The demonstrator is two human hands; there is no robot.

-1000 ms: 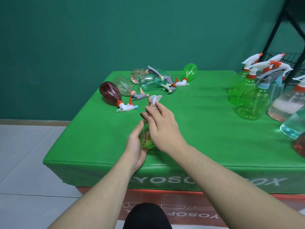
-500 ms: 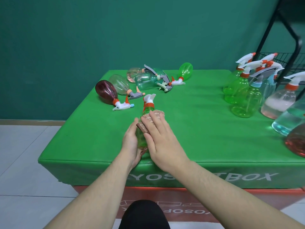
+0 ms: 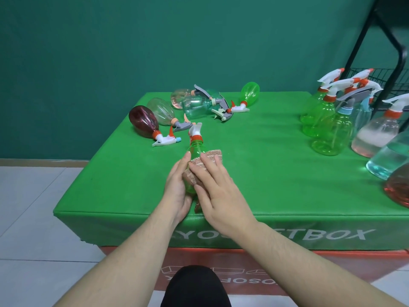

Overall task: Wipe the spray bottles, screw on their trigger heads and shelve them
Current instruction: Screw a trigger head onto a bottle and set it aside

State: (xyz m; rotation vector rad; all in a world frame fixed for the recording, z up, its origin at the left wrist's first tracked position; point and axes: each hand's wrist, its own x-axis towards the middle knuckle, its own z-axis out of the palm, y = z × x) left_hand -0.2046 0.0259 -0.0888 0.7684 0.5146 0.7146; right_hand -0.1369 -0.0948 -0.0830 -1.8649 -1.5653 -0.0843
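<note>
Bare cloth (image 3: 254, 156) mid-table; lying bottles (image 3: 190, 107) left, upright bottles (image 3: 332, 129) right.

"TBOX" on table cover (image 3: 287, 222)

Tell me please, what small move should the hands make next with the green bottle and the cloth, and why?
Probably slide the cloth up toward the neck. The right hand presses it flat on the middle of the green bottle, which the left hand steadies on the table. The part below the orange collar is still uncovered by the cloth.

Lying bottles (image 3: 152, 120) at table's (image 3: 254, 173) far left, upright bottles (image 3: 332, 129) at right.
</note>
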